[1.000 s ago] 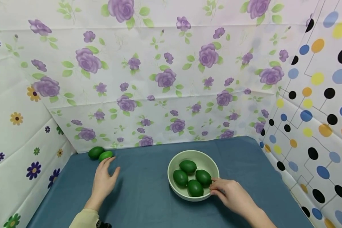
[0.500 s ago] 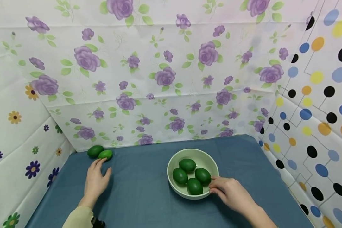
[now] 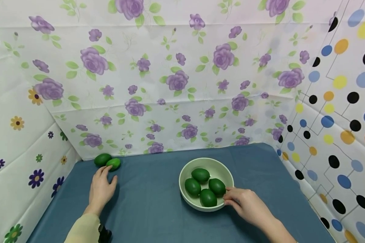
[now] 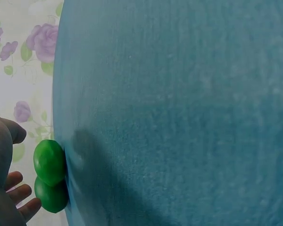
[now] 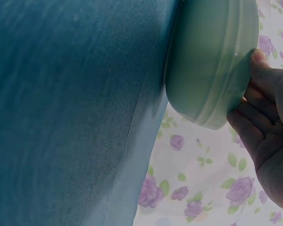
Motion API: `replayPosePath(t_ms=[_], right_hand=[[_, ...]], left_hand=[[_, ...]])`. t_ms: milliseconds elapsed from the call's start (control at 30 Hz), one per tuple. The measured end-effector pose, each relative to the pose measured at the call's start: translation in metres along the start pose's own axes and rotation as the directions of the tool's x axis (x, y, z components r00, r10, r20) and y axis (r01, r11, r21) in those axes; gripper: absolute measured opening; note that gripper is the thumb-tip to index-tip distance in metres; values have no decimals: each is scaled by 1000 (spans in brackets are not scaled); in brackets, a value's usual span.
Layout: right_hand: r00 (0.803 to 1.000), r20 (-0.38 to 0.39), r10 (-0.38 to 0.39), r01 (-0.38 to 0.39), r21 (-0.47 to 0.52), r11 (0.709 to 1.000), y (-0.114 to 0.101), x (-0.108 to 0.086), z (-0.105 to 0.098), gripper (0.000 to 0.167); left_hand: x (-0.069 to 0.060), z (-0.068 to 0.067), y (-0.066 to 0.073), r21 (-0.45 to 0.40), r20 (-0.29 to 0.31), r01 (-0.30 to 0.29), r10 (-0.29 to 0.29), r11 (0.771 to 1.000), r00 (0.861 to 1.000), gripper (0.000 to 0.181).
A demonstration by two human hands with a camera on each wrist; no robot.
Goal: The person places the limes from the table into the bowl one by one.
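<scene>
In the head view a pale green bowl (image 3: 185, 199) stands right of centre on the blue cloth. Several dark green oval fruits (image 3: 200, 175) lie in it. My right hand (image 3: 249, 206) pinches the bowl's right rim; in the right wrist view the thumb is at the rim and the fingers lie against the outer wall of the bowl (image 5: 203, 61). At the back left, a bright green lime-like fruit (image 3: 114, 164) touches a dark green oval fruit (image 3: 102, 160). My left hand (image 3: 101, 190) reaches over the cloth, fingers spread, its fingertips right by these two; contact is unclear.
A blue cloth (image 3: 149, 199) covers the table. Behind it rises a white sheet (image 3: 167, 128) with purple roses. Flower-printed sheeting (image 3: 21, 148) borders the left side, and dotted sheeting (image 3: 322, 152) the right.
My left hand has shifted left, so its fingertips now lie at the near side of the two fruits. The right hand has stayed on the bowl's rim.
</scene>
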State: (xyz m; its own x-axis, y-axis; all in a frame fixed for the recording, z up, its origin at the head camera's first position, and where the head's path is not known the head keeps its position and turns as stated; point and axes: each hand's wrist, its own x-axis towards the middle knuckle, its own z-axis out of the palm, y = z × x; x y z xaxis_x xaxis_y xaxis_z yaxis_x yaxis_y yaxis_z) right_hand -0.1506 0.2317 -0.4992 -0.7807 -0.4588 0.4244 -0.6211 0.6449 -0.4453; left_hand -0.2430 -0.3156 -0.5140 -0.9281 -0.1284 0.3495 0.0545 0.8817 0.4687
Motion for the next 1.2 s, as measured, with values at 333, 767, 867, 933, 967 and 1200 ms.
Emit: replayPosePath(t_ms=[333, 767, 867, 933, 967, 1200], right_hand=[[1000, 15, 26, -26, -3, 1000, 2, 0, 2, 12], [999, 14, 29, -29, -15, 999, 2, 0, 1, 14], [999, 18, 33, -33, -10, 999, 2, 1, 1, 13], [999, 23, 34, -34, -8, 999, 2, 1, 1, 13], [999, 26, 38, -38, -6, 999, 2, 1, 1, 13], [1000, 16, 24, -24, -3, 1000, 2, 1, 2, 14]], left_hand=[[11, 0, -8, 45, 23, 6, -7, 999, 1000, 53], [18, 2, -15, 126, 48, -51, 45, 991, 998, 55], [23, 3, -19, 186, 57, -136, 128, 973, 990, 58], [27, 3, -21, 221, 60, -186, 177, 957, 982, 60], [29, 3, -21, 238, 64, -202, 193, 950, 979, 60], [39, 2, -12, 284, 158, -203, 163, 937, 974, 68]])
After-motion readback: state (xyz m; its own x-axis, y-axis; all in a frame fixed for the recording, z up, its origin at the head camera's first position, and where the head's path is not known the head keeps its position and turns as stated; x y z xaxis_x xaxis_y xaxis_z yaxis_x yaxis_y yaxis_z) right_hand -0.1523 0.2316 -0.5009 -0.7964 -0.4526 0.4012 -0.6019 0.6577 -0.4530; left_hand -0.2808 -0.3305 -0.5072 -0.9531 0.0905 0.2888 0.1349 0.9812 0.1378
